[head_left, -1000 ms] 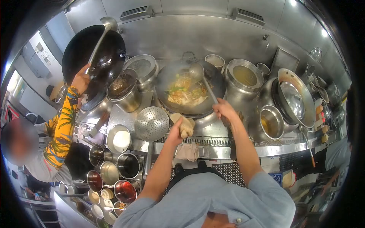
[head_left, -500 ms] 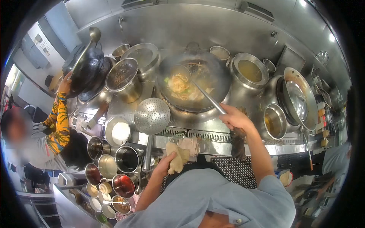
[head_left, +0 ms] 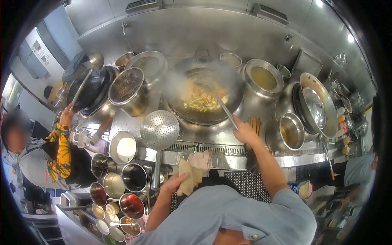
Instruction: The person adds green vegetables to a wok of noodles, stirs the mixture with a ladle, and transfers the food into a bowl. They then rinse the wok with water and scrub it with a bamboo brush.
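Head view, one crowded steel cooking range: a large dark wok [head_left: 179, 104], centre, set on the range, steam hanging over its left and upper parts. Contents: food [head_left: 202, 101] in pale, green and orange-brown strips, heaped in the lower half of the bowl. One long-handled ladle [head_left: 224, 106], its handle slanting over the wok's right side, its head down in the steam and food, the bowl hard to make out. Right hand [head_left: 246, 132]: closed round the upper end of that handle, just outside the wok's near right rim. Left hand [head_left: 175, 183]: fingers folded round a beige cloth [head_left: 185, 178], held in front of the person's body, apart from the wok. Beside it, a pinkish folded cloth [head_left: 201, 160] on the counter's front edge. One perforated skimmer [head_left: 159, 130], left of the wok, handle pointing toward the person. Right of the wok: a round pot [head_left: 263, 78] of yellowish liquid, a smaller steel pot [head_left: 292, 130] and a wide metal pan [head_left: 330, 109], tilted. Near the right hand, a bundle of thin sticks [head_left: 255, 125]. Lower left: a bowl of white contents [head_left: 124, 148] and a cluster of sauce containers, one of them red [head_left: 132, 205]. Far left: a co-worker [head_left: 45, 157] in a patterned sleeve, gripping a second ladle [head_left: 83, 87] over another dark wok [head_left: 87, 96].
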A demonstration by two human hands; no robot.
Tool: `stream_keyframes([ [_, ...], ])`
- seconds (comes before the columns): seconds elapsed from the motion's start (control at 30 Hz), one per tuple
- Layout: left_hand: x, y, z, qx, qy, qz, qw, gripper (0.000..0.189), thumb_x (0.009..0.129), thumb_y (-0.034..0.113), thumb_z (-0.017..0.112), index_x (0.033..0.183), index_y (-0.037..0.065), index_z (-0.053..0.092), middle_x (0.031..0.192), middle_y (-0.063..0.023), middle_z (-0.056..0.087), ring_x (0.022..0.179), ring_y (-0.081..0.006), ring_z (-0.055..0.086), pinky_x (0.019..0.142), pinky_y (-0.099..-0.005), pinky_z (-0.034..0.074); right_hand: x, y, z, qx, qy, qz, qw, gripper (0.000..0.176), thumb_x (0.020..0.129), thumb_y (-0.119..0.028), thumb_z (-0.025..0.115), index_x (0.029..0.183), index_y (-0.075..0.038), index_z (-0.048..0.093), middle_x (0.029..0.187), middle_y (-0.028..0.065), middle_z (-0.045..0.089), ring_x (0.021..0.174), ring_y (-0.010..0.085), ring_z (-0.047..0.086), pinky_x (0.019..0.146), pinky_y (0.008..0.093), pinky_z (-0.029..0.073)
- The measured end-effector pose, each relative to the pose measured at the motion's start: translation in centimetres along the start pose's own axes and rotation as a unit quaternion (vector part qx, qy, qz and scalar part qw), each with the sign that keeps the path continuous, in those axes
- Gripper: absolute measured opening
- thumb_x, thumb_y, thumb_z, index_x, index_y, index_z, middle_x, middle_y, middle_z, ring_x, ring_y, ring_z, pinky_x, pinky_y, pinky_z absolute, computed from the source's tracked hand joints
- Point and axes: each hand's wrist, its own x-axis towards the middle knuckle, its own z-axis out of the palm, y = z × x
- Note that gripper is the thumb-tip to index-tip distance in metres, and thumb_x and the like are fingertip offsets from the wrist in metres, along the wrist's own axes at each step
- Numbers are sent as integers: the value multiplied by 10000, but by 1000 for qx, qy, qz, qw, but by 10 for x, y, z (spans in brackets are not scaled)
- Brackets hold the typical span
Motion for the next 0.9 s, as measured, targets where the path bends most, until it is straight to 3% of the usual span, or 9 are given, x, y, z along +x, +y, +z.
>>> stream_keyframes([
  [0.1,12,-28,-18,105,-7,5,994,674,890,282,706,1395,-14,370,1297,-142,535,1161,-230,549,951,-344,483,-28,-13,-13,121,84,11,989,590,838,-118,538,1407,-105,383,907,293,650,852,480,631,755,510,492],
  [0.13,17,-36,-19,137,-17,-5,990,692,883,287,712,1401,-14,365,1304,-129,529,1179,-218,529,974,-337,464,-35,-7,-5,145,114,19,983,622,838,-128,604,1416,-97,378,861,229,647,805,409,646,759,437,510],
  [0.2,35,-48,-18,243,-30,3,970,735,853,248,714,1424,-23,339,1326,-158,527,1217,-265,524,1009,-372,444,-48,-3,-5,285,4,115,952,588,836,-125,620,1385,-95,410,825,205,650,763,400,649,725,426,515],
  [0.3,114,-127,-47,593,35,-12,804,720,839,198,661,1445,4,325,1378,-219,485,1268,-351,498,1032,-422,430,-67,-1,-15,275,-36,172,945,552,847,-160,620,1358,-77,430,842,247,652,764,416,658,704,434,515],
  [0.4,157,-164,-30,614,25,48,787,673,827,162,593,1443,49,346,1434,-238,420,1304,-403,446,1050,-460,408,-90,6,-61,116,-37,87,989,523,857,-180,615,1338,-64,449,876,272,655,779,415,668,706,453,515],
  [0.53,207,-169,11,614,-36,-14,788,617,831,127,553,1422,77,384,1452,-182,428,1292,-380,466,1029,-476,427,-87,21,-106,25,-139,-5,990,566,863,-215,620,1383,-96,430,861,234,665,757,381,677,668,433,516],
  [0.7,274,-212,38,617,-13,-109,779,551,852,148,527,1392,83,439,1291,-175,589,1165,-357,580,950,-484,476,19,72,-21,4,-106,-74,992,563,880,-233,548,1400,-84,388,993,285,649,883,435,655,792,480,504],
  [0.8,301,-220,46,619,2,-131,774,532,838,142,515,1357,261,503,1245,-168,616,1108,-329,613,812,-437,522,40,48,-8,123,-70,11,990,539,872,-212,546,1367,-60,397,915,257,653,757,379,670,716,461,515],
  [0.9,277,-229,42,569,14,-74,819,529,830,221,571,1353,188,494,1283,-189,585,1107,-346,610,847,-405,514,50,56,-22,237,-75,70,966,524,866,-178,546,1353,-42,410,810,205,628,629,299,638,619,428,513],
])
